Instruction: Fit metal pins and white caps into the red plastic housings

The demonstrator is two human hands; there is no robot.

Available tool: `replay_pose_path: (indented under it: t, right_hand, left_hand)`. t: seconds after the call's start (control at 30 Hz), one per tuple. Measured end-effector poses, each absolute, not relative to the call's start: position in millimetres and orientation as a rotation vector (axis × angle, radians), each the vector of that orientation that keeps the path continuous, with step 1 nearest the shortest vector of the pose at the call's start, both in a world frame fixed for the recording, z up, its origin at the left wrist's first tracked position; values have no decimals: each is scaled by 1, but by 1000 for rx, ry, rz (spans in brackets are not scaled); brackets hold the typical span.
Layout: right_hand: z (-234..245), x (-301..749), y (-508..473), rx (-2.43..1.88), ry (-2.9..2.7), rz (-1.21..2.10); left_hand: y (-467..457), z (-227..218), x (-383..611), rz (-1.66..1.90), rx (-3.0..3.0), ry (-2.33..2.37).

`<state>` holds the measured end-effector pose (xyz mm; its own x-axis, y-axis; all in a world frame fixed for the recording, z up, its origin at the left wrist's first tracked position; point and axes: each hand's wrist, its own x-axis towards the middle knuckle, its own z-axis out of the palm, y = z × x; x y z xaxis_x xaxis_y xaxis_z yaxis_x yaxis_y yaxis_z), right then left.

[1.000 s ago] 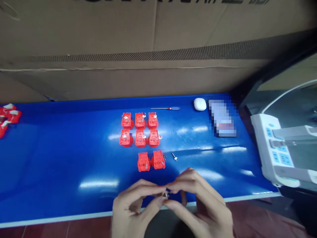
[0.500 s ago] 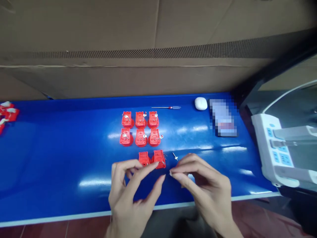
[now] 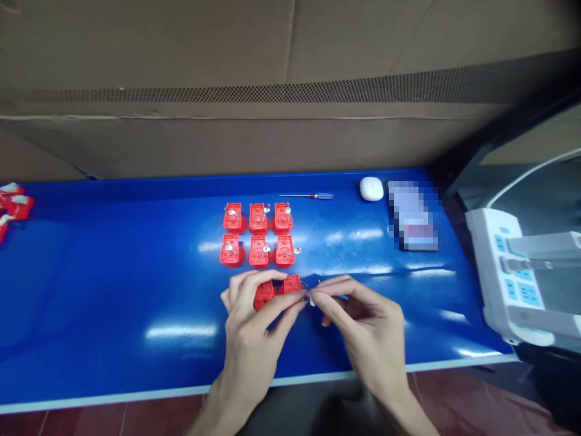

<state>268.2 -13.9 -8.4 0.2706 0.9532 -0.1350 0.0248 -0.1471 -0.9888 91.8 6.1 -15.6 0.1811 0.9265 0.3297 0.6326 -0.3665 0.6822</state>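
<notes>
My left hand (image 3: 258,318) is closed in a pinch, thumb against forefinger, at the front of the red plastic housings. What lies between those fingertips is too small to make out. My right hand (image 3: 367,324) pinches a small white part (image 3: 312,301), its fingertips meeting the left ones. Just behind the hands stand two red housings, one (image 3: 264,297) partly covered by my left fingers and the other (image 3: 291,283) beside it. A small pin-like piece (image 3: 319,281) shows only its tip behind my right fingers.
Behind, several red housings (image 3: 259,249) stand in two rows, each with a small white-and-metal piece. A screwdriver (image 3: 313,196), a white rounded case (image 3: 371,189) and a blurred-out phone-like object (image 3: 412,212) lie further back. At right is a white power strip (image 3: 508,272); more red parts (image 3: 16,206) lie far left.
My left hand has moved right and closed from an open spread into a pinch. My right hand has shifted slightly left and up, so the fingertips now meet.
</notes>
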Motion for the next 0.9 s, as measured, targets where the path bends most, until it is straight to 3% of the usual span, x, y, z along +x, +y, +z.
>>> replay_pose_path:
  t: [0.4, 0.67, 0.9]
  right_hand:
    - [-3, 259, -14, -1530, -1131, 806]
    - [-4, 259, -24, -1370, -1640, 317]
    - [0, 269, -27, -1371, -1812, 360]
  left_hand:
    - [8, -14, 94, 1012, 2127, 1452]
    - [6, -14, 92, 978, 2127, 1435]
    - [7, -16, 92, 997, 2119, 1412]
